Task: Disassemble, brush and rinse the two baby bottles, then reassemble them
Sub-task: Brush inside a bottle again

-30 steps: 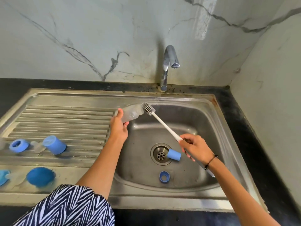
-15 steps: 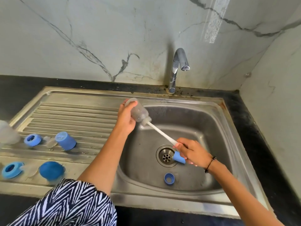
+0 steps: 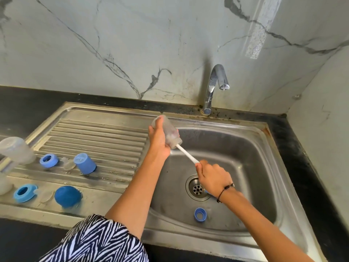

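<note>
Your left hand [image 3: 158,140] gripped the bottle [image 3: 167,132], fingers curled round its clear body, holding it tilted over the basin's left edge with the mouth pointing down and right. Your right hand [image 3: 212,179] closed round the white brush handle [image 3: 187,155], whose head sat inside the bottle. Below your hands, the sink [image 3: 251,154] held one blue ring [image 3: 200,214] lying near the front wall; another blue piece by the drain [image 3: 197,189] was mostly hidden under your right wrist. On the drainboard [image 3: 105,137] you had a second bottle [image 3: 16,150] at the far left, two blue rings [image 3: 48,160] [image 3: 24,192], one blue cap [image 3: 85,163], one blue dome [image 3: 68,196] and two clear teats [image 3: 68,164] [image 3: 46,196]. The tap [image 3: 215,86] stood behind the basin.
</note>
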`<control>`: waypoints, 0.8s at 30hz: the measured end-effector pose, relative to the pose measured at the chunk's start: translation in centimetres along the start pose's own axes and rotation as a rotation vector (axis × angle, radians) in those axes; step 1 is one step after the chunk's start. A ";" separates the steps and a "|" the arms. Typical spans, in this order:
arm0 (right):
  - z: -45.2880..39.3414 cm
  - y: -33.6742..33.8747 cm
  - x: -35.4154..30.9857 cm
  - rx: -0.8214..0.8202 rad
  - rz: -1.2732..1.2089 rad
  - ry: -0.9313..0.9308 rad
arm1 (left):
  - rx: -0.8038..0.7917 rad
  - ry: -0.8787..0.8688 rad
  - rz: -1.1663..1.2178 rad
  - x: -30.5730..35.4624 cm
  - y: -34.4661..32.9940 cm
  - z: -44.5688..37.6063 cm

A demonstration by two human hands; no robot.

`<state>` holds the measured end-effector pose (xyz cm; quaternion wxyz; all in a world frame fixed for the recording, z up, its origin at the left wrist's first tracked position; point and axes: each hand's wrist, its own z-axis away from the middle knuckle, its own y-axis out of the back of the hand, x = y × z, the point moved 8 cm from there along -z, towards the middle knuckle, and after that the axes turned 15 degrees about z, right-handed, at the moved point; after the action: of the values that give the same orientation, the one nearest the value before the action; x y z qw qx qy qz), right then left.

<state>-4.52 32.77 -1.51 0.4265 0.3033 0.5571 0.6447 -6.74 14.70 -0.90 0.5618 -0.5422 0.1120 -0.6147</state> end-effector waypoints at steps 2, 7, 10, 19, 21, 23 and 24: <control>-0.2 0.4 -0.1 0.025 0.042 -0.002 | -0.028 0.041 0.104 0.2 -0.3 0.5; -0.4 0.8 -0.3 -0.012 -0.260 0.095 | -0.081 0.027 0.159 0.8 0.2 0.8; 0.4 1.0 -1.3 -0.059 -0.351 0.179 | -0.083 0.046 0.217 0.7 0.0 0.9; 0.8 1.6 -0.1 0.096 0.188 0.051 | -0.034 0.003 0.096 0.2 -0.1 1.2; 0.5 1.5 0.2 0.070 0.144 0.033 | -0.022 0.028 0.194 -0.1 0.5 1.3; 0.4 0.8 0.2 0.006 0.052 0.064 | -0.017 0.014 0.153 -0.4 1.7 1.1; 0.5 0.5 0.0 -0.032 -0.026 0.108 | -0.022 -0.001 0.126 -0.5 2.1 1.3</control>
<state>-4.18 33.00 -0.90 0.4090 0.2538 0.5729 0.6634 -4.59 14.98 -2.24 0.5935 -0.5404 0.1523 -0.5767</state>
